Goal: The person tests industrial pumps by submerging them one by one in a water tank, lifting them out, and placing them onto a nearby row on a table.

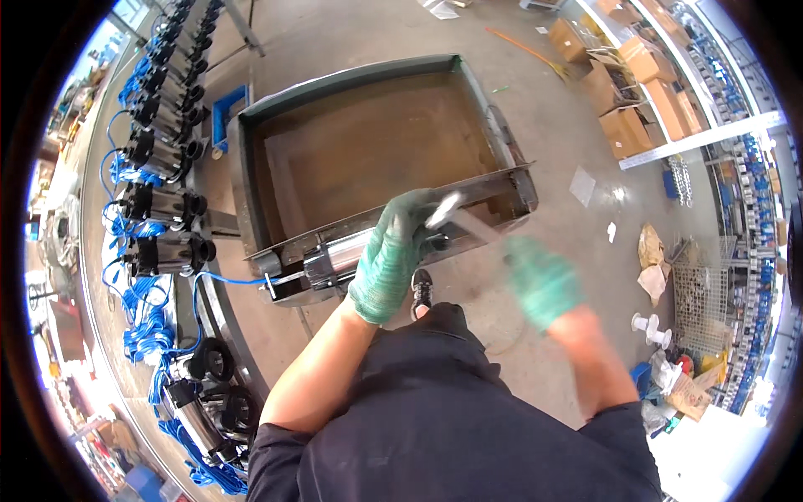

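My left hand [386, 258], in a green glove, is closed over the right part of a silver cylindrical pump [343, 253]. The pump lies on its side in the narrow trough at the near edge of a metal water tank [251, 184]. Its black end cap points left, and a blue cable [234, 279] runs from there to the bench. My right hand [539, 280], also gloved and smeared by motion, grips the handle of a hammer [477, 226]. The blurred silver head is close to the pump's right end, beside my left fingers; I cannot tell whether it touches.
Several similar pumps [159, 203] stand in a row on the left bench, among coils of blue cable [146, 314]. A blue bin [224, 117] sits beside the tank. To the right are cardboard boxes [626, 131], a wire basket [701, 293], a broom [527, 48] and shelving with small parts.
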The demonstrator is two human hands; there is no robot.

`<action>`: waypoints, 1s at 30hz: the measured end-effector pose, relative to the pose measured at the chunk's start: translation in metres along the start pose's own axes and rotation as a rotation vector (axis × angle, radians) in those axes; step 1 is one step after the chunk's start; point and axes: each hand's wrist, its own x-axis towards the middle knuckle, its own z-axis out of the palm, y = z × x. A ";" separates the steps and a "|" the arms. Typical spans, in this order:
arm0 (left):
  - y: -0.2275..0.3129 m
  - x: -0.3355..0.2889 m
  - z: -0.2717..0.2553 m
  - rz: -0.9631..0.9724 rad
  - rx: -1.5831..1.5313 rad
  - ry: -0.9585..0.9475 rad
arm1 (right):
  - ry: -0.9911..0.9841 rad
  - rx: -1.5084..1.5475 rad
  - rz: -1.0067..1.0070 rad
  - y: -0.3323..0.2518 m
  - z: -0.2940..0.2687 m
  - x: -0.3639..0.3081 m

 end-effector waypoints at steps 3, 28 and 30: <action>-0.002 0.005 -0.007 -0.044 0.059 -0.122 | 0.276 -0.032 0.231 0.079 -0.047 -0.022; 0.079 -0.172 -0.249 -0.075 1.874 0.765 | 0.046 0.433 0.480 0.149 0.196 0.070; 0.087 -0.160 -0.275 -0.058 2.088 0.540 | 0.096 0.493 0.275 0.093 0.157 0.085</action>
